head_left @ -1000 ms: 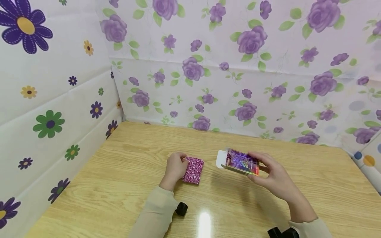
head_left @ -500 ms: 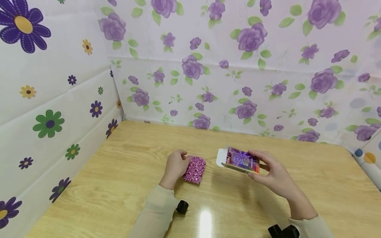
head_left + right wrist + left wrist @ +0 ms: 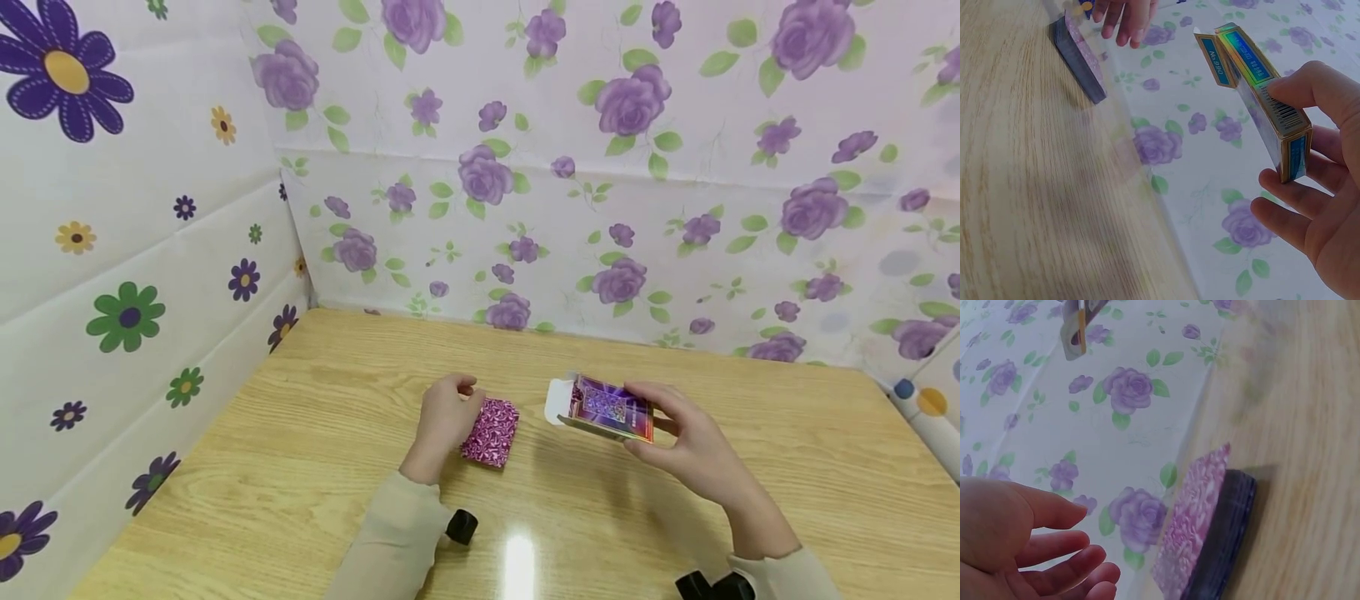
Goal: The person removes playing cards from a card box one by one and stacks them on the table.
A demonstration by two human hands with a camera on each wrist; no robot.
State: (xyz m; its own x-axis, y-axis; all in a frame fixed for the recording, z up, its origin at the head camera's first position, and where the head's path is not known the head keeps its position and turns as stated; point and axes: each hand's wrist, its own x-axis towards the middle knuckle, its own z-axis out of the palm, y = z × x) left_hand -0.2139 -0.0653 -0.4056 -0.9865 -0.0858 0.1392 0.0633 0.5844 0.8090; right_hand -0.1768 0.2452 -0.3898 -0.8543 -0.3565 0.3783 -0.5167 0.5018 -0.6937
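A stack of playing cards [image 3: 492, 435] with pink-and-white patterned backs lies on the table. In the left wrist view the stack [image 3: 1197, 531] shows dark edges, and its top card sits a little askew. My left hand [image 3: 447, 419] hovers just over the stack's left side. Loosely bent, its fingers [image 3: 1072, 569] hold nothing and are apart from the cards. To the right, my right hand [image 3: 693, 442] grips a shiny purple card box [image 3: 611, 408] by its closed end, between thumb and fingers. The box is raised off the table, its white end flap [image 3: 557, 401] folded out toward the left.
The wooden table [image 3: 300, 433] meets a flower-printed cloth wall [image 3: 480, 242] at the back. Another cloth wall [image 3: 127, 250] rises along the left edge. A black wrist device [image 3: 462, 527] sits by the left sleeve, another black device [image 3: 716, 586] by the right sleeve.
My left hand has lifted slightly off the cards, its fingers loosening. The stack has shifted a little to the right. My right hand and the box have stayed in place.
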